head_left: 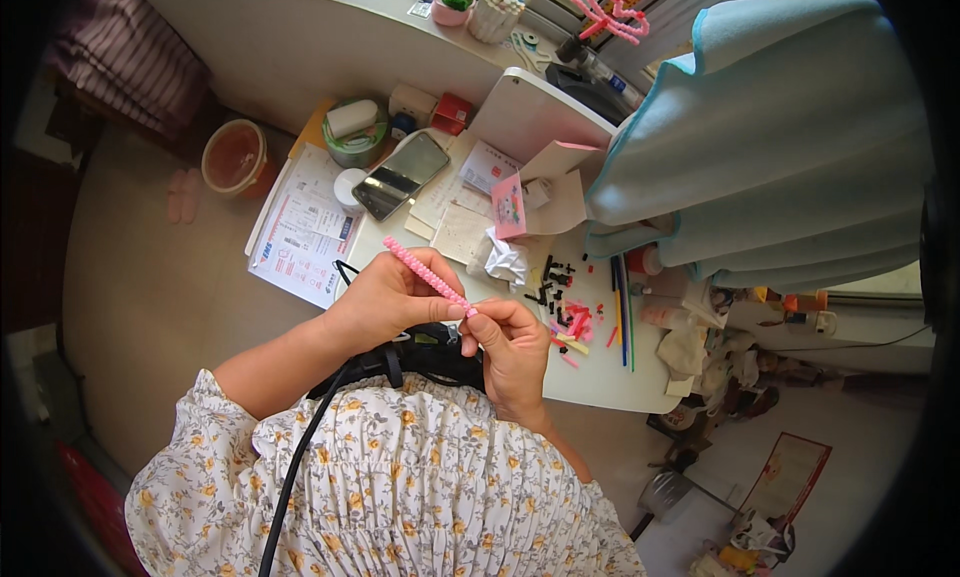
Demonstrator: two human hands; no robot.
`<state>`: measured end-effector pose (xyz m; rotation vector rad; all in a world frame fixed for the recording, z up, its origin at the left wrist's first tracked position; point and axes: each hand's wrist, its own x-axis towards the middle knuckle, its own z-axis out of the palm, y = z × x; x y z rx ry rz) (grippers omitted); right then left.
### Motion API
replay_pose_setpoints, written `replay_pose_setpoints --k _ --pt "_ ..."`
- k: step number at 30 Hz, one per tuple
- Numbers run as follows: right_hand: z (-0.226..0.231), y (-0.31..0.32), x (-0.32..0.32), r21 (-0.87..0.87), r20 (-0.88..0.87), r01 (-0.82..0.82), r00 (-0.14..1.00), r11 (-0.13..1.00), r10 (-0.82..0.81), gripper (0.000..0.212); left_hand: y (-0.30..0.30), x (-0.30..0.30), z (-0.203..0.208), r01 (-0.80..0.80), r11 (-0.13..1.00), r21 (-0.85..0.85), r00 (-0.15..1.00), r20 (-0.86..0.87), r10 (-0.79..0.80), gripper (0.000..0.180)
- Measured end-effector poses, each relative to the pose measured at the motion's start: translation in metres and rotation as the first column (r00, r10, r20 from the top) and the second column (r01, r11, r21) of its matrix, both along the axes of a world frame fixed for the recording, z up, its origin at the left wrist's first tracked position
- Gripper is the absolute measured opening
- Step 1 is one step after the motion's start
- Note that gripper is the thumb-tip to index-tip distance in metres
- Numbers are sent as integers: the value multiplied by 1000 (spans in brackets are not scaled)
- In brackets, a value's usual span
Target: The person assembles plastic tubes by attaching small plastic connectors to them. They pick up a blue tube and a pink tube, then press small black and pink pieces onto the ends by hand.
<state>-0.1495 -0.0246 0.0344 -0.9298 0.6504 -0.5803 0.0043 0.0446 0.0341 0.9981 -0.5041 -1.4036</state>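
Above the table's front edge, both hands hold a slim pink beaded rod [424,267] with a bumpy, ridged surface. It slants from upper left down to the right. My left hand [382,302] is closed around its middle, and the upper end sticks out past the fingers. At the lower end, my right hand [511,352] pinches the tip between thumb and fingers, close to the left thumb. Right of that hand lie a loose heap of small pink pieces [573,322] and scattered black pieces [546,285] on the white table [610,385].
Blue, yellow and green sticks [627,322] lie to the right. Behind the hands are a crumpled clear bag [503,259], an open pink box [510,209], a phone [402,175] and papers [300,227]. A light blue curtain [780,127] hangs over the right side. A black cable [300,452] runs down my front.
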Motion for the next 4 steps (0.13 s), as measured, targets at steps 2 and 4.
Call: replay_pose_setpoints --k 2,4 --pt "0 0 0 -8 8 -4 1000 1000 4 9 1 0 -1 2 1000 -6 1000 25 -2 14" --pt "-1 -1 0 -5 27 -8 1000 1000 8 9 0 0 0 1 1000 4 1000 30 -1 15"
